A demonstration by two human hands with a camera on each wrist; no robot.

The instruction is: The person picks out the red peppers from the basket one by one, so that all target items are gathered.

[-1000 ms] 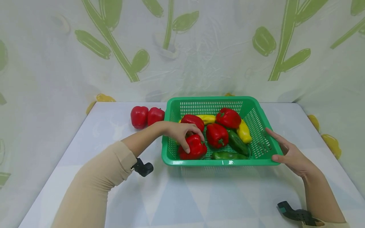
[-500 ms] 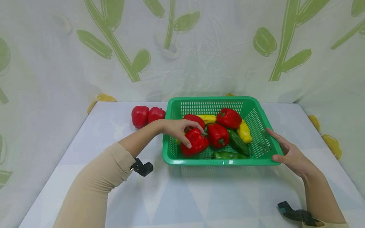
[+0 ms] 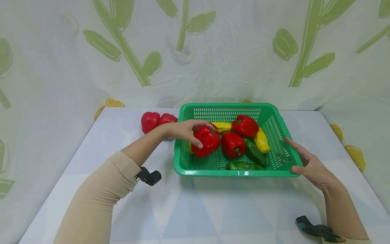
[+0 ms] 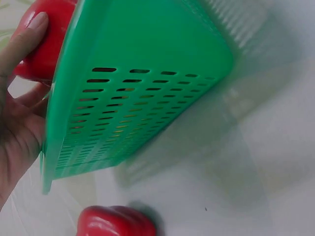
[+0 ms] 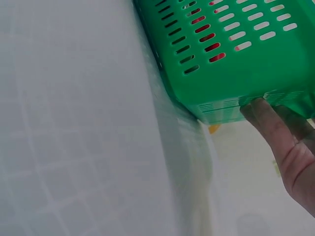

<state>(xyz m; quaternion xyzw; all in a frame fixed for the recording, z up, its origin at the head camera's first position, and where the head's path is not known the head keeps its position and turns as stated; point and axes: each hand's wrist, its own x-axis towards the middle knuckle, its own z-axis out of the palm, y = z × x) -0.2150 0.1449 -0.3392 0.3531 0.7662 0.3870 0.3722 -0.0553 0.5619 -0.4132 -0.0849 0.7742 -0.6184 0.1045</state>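
Note:
In the head view, my left hand (image 3: 186,130) grips a red bell pepper (image 3: 208,142) over the left side of a green plastic basket (image 3: 210,173). In the left wrist view, the thumb lies across the same pepper (image 4: 49,44), above the basket's rim. My right hand (image 3: 312,169) holds the basket's right front corner, with the thumb at the rim. Its fingers (image 5: 270,123) lie against the basket's outer wall in the right wrist view. Also in the basket are red bell peppers (image 3: 233,145), yellow peppers (image 3: 261,140) and long green peppers (image 3: 245,166).
Two red bell peppers (image 3: 150,122) sit on the white table (image 3: 131,210), left of the basket. A wall covering with green plant prints (image 3: 234,51) stands behind the table. Each wrist carries a black camera mount (image 3: 149,176).
My left hand has raised the red bell pepper from the basket's front left corner, back and slightly up. The right hand stays at the basket's corner.

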